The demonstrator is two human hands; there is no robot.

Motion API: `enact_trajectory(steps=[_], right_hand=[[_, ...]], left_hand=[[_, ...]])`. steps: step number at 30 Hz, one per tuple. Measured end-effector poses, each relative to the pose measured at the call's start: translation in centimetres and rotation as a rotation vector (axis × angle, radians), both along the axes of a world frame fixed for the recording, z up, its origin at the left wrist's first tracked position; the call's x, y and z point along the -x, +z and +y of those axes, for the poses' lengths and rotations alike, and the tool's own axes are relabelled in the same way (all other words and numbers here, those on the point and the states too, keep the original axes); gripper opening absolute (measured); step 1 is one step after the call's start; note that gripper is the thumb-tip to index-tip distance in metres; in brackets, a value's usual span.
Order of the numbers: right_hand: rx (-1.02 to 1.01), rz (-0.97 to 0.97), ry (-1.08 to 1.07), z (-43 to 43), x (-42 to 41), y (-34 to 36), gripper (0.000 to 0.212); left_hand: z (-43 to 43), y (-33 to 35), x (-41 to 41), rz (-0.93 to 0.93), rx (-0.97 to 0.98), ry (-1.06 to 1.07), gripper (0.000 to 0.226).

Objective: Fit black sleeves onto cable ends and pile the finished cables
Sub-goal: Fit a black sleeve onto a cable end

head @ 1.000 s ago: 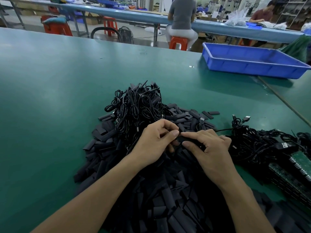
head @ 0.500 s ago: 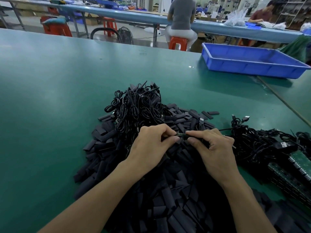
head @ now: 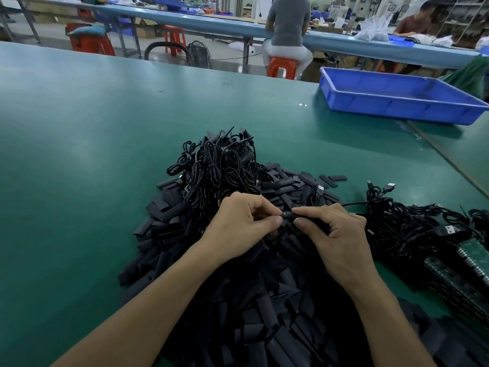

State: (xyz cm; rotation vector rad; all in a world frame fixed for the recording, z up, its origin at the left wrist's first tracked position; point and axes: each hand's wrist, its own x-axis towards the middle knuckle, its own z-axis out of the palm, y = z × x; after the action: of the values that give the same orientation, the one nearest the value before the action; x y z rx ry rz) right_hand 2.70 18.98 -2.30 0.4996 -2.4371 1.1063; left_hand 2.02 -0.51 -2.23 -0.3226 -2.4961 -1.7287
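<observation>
My left hand point(head: 242, 223) and my right hand point(head: 336, 234) meet over a heap of flat black sleeves point(head: 238, 300). Between their fingertips they pinch one small black piece point(head: 287, 215), a cable end with a sleeve; which hand has which part I cannot tell. A thin black cable point(head: 354, 203) runs from my right hand to the tangle of cables point(head: 412, 229) on the right. A pile of coiled black cables point(head: 219, 168) sits just beyond my hands on the green table point(head: 79, 168).
A blue plastic tray point(head: 397, 99) stands at the far right of the table. Green circuit boards point(head: 465, 266) lie at the right edge beside the tangle. Two people sit at another bench behind, with orange stools on the floor.
My hands have drawn slightly together and lifted the small black piece between the fingertips. The cable to the right tangle is now stretched more plainly.
</observation>
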Motion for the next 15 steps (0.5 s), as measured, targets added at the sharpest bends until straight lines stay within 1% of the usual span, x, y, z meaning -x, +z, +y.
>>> enact_trajectory(steps=[8, 11, 15], right_hand=[[0.09, -0.037, 0.036, -0.18, -0.14, 0.32, 0.017], [0.062, -0.041, 0.052, -0.39, -0.19, 0.33, 0.02], [0.04, -0.012, 0.029, -0.51, -0.13, 0.13, 0.015]], left_hand=[[-0.1, 0.15, -0.08, -0.027, -0.065, -0.02, 0.014], [-0.04, 0.16, -0.09, -0.018, -0.02, -0.032, 0.015], [-0.01, 0.2, -0.21, -0.019, 0.001, -0.053, 0.017]])
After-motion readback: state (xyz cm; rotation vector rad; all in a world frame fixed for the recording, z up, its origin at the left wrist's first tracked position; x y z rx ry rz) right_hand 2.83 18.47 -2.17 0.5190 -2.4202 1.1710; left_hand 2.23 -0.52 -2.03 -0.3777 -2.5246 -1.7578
